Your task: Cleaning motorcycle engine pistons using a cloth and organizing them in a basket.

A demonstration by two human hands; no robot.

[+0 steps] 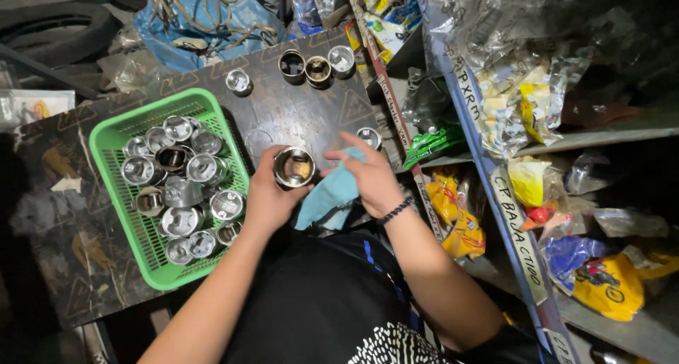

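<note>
My left hand (267,194) grips a shiny metal piston (294,167), its hollow open end facing up. My right hand (369,174) holds a light blue cloth (331,193) right beside the piston, fingers touching its rim. To the left stands a green plastic basket (113,135) filled with several similar metal pistons (182,193). On the dark board (283,116) beyond my hands stand three pistons in a row (317,68), one more (239,81) to their left and a small one (368,137) near my right hand.
A metal shelf (509,215) on the right is crammed with packaged parts in clear, yellow and green bags. A blue plastic bag with cords (205,18) lies at the board's far edge. Tyres (56,32) lie at the top left.
</note>
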